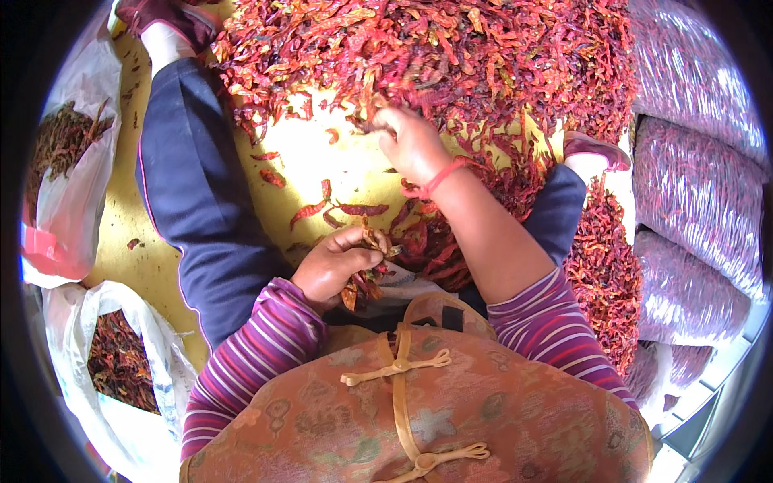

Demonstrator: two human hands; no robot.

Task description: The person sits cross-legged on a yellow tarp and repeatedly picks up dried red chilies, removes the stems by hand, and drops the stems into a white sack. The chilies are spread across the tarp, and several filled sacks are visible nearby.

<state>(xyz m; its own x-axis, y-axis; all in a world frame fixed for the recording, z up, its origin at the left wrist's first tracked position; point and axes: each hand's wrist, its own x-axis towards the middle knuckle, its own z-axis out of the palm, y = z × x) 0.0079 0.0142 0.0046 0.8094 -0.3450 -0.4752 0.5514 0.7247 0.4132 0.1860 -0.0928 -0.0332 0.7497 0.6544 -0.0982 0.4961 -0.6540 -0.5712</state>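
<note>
A wide pile of dried red chili peppers covers the upper part of the yellow floor sheet. My left hand, low in the middle, is closed around several dried chilies, some brownish, near my lap. Farther forward, at the near edge of the pile, my right hand has its fingers curled in; what they touch is blurred, and whether they hold a chili cannot be told. A few loose chilies lie on the sheet between my hands, and more are heaped beside my right forearm.
Two whitish plastic sacks, an upper one and a lower one, stand at the left with dark dried chilies inside. Clear plastic bags packed with chilies are stacked along the right. My outspread legs flank the sheet.
</note>
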